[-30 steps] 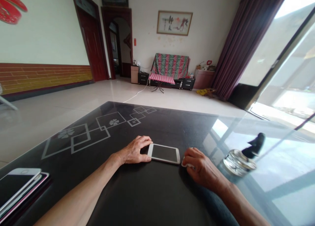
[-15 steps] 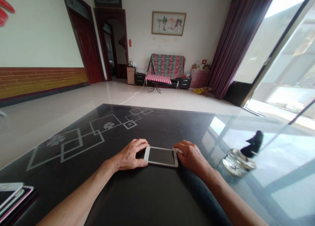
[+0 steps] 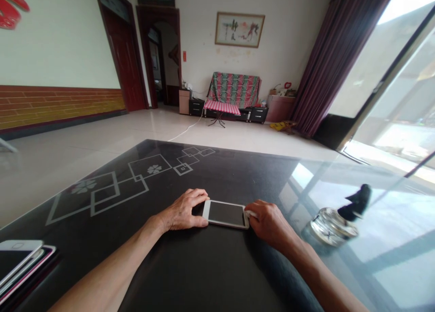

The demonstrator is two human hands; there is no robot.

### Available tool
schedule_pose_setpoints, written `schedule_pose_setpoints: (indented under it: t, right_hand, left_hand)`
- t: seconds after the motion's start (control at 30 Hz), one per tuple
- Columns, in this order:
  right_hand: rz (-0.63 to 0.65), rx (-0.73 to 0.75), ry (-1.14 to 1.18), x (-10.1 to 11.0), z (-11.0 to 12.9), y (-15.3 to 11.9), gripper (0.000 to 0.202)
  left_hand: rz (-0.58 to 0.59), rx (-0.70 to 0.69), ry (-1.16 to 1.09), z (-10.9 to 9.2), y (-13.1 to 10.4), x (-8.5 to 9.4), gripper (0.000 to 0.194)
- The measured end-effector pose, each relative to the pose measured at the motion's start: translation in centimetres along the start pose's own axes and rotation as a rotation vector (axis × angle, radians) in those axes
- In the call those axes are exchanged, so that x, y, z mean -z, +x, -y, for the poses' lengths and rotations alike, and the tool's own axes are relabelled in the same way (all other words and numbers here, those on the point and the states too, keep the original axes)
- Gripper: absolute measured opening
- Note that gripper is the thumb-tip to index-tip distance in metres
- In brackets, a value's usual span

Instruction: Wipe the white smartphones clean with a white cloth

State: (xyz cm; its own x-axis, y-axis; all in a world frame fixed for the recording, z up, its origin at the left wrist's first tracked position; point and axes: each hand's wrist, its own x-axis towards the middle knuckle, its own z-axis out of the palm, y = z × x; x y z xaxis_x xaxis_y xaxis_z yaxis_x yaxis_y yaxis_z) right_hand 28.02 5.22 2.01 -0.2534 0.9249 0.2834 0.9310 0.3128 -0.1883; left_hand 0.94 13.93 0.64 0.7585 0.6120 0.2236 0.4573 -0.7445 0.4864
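Observation:
A white smartphone [image 3: 227, 213] with a dark screen lies face up on the black glossy table [image 3: 190, 266], its long side running left to right. My left hand [image 3: 186, 211] grips its left end, thumb at the near corner and fingers at the far corner. At the right end, my right hand [image 3: 268, 219] is closed around a small white wad [image 3: 250, 213], perhaps cloth or tissue, pressed to the phone's right edge. Much of the wad is hidden by the fingers.
Stacked phones [image 3: 25, 262] lie at the table's left edge. To the right stands a round glass jar [image 3: 333, 226] with a black object on top. Beyond the table are a tiled floor, a small stool with a striped pink top [image 3: 222, 107] and a purple curtain [image 3: 343, 54].
My right hand with the white wad has slid slightly nearer along the phone's right edge. My left hand keeps its grip. The whole view has shifted a little.

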Motion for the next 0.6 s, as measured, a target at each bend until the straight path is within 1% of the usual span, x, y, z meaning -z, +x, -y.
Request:
schedule_pose_setpoints:
  t: [0.17, 0.37, 0.43, 0.5, 0.6]
  right_hand:
    - [0.015, -0.002, 0.02, 0.4, 0.6, -0.5, 0.021]
    - [0.047, 0.023, 0.033, 0.9, 2.0, -2.6, 0.021]
    - [0.065, 0.007, 0.035, 1.1, 2.3, -3.0, 0.021]
    - [0.082, -0.017, 0.022, 1.1, 2.4, -2.9, 0.02]
    - [0.085, -0.027, -0.006, 1.0, 1.8, -1.9, 0.019]
  left_hand:
    - [-0.004, -0.002, 0.0, 0.2, 0.1, -0.1, 0.057]
    - [0.002, -0.002, -0.011, 0.2, 0.0, -0.2, 0.058]
    - [0.012, 0.001, -0.011, 0.2, 0.1, -0.2, 0.059]
    - [0.018, 0.002, -0.013, 0.2, 0.1, -0.1, 0.06]
    - [0.017, 0.003, -0.012, 0.1, 0.1, -0.1, 0.059]
